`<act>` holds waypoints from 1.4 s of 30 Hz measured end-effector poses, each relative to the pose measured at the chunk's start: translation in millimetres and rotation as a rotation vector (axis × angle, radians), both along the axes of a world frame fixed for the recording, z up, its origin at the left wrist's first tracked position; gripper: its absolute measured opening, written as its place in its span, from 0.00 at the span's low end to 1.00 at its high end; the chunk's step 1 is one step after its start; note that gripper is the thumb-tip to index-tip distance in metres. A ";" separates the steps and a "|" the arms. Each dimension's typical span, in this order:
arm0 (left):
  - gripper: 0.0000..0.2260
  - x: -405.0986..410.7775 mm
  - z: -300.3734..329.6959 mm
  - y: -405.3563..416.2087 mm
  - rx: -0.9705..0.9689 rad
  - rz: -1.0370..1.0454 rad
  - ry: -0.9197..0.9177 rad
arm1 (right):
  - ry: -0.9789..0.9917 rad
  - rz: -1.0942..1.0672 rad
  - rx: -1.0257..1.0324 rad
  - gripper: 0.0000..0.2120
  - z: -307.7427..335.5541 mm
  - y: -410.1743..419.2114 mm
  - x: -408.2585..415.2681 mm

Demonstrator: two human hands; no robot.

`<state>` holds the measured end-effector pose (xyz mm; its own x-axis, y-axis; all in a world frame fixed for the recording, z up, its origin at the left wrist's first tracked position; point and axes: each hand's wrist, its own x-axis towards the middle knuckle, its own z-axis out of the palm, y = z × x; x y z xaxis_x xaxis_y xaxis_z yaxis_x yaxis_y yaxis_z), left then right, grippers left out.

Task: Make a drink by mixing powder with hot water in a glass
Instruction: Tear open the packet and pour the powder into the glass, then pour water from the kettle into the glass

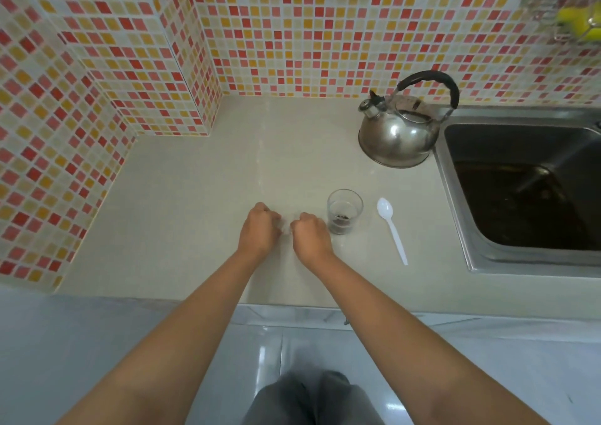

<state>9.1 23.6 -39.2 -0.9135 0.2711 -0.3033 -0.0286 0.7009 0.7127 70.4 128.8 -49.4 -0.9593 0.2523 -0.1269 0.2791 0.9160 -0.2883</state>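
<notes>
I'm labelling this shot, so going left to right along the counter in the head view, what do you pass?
Left hand → right hand → glass with dark powder → white plastic spoon → sink. The kettle is left out: it stands farther back and overlaps others.

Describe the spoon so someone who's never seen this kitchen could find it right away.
Start at the steel sink set into the pale counter. Just left of its rim, right of the small glass, lies the spoon. It is white plastic, bowl pointing toward the kettle, the only flat thing there.
</notes>
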 end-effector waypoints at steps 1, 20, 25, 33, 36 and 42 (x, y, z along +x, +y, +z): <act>0.04 0.6 0.8 0.1 0.063 0.061 -0.041 | 0.004 0.005 0.030 0.17 0.1 -0.5 0.8; 0.10 16.1 1.3 -9.7 -0.067 -0.247 0.477 | 0.306 0.015 0.126 0.09 25.0 13.2 79.3; 0.10 20.4 28.7 11.8 0.062 -0.351 0.599 | 0.493 -0.129 0.186 0.09 50.4 47.1 110.4; 0.12 -8.2 82.6 82.6 0.076 -0.422 0.628 | 0.410 -0.409 0.178 0.24 106.0 131.0 85.3; 0.13 -26.9 97.2 113.8 0.039 -0.462 0.630 | 0.373 -0.426 0.220 0.25 117.9 163.9 64.9; 0.16 -60.6 108.7 177.9 -0.023 -0.456 0.573 | 0.284 -0.362 0.254 0.30 127.4 232.3 7.9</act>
<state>-51.5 201.5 69.5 -0.7283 0.6617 0.1780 0.6425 0.5691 0.5132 78.3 361.1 78.0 -0.7925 0.5633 0.2337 0.5341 0.8261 -0.1798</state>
